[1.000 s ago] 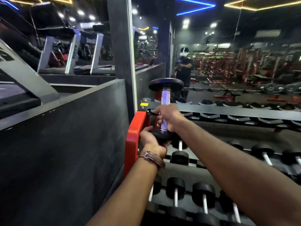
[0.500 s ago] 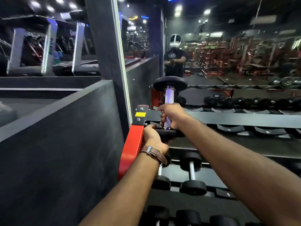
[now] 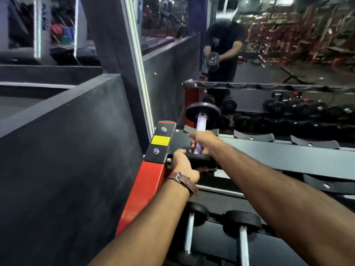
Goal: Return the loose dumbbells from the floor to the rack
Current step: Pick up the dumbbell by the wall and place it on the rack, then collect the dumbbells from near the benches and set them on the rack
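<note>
A black dumbbell [image 3: 202,113] with a shiny handle lies pointing away from me at the left end of the rack's top shelf [image 3: 269,150]. My right hand [image 3: 201,141] is wrapped around its handle. My left hand [image 3: 183,164], with a brown watch strap on the wrist, cups the near head from the left and below. The rack has a red upright [image 3: 146,191] with a yellow sticker. Whether the dumbbell's near head rests on the shelf is hidden by my hands.
Two dumbbells [image 3: 242,237] lie on the lower shelf under my arms. A mirror [image 3: 278,64] behind the rack reflects me and rows of dumbbells. A dark grey low wall [image 3: 67,160] stands close on the left, with treadmills beyond it.
The view has dropped and closed in on the rack's left end. The dumbbell has gone forward and lower over the top shelf, both hands keeping their grip.
</note>
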`<state>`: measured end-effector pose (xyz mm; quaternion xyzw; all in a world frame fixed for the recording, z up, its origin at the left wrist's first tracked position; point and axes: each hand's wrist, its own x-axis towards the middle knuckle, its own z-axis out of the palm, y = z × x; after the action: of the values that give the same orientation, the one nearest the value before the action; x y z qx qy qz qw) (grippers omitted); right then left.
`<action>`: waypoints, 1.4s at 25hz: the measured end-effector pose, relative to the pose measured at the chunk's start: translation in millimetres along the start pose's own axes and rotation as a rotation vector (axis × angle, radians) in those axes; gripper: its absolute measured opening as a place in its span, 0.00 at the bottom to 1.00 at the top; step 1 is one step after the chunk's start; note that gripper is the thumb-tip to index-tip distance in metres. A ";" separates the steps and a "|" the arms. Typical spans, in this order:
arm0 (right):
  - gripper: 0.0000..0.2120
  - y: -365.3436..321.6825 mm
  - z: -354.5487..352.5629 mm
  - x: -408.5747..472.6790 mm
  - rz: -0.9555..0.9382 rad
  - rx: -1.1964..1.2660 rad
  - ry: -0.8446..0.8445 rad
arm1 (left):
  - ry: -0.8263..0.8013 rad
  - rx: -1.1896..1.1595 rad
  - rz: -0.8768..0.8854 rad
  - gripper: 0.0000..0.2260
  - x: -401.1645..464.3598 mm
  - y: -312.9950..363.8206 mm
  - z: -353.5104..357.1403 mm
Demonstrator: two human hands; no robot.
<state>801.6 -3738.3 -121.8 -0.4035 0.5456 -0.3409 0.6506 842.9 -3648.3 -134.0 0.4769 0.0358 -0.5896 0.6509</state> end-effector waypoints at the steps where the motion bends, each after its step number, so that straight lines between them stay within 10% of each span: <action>1: 0.13 3.1 -0.7 21.8 0.015 -0.019 0.005 | 0.009 -0.014 -0.012 0.10 16.5 -2.0 4.1; 22: 0.19 18.1 -15.0 114.7 0.073 -0.254 0.061 | -0.123 0.152 -0.263 0.32 105.3 0.1 3.8; 28: 0.06 -8.1 -47.7 7.0 -0.438 -0.030 0.251 | -0.204 0.509 0.156 0.14 27.6 13.4 -4.3; 35: 0.01 44.9 -80.1 -199.5 -0.844 0.260 0.435 | -0.712 0.472 0.583 0.22 -75.2 9.4 -52.1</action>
<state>688.5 -3554.5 -81.7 -0.4241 0.4106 -0.7165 0.3716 854.5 -3560.1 -111.0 0.3708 -0.4561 -0.5015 0.6348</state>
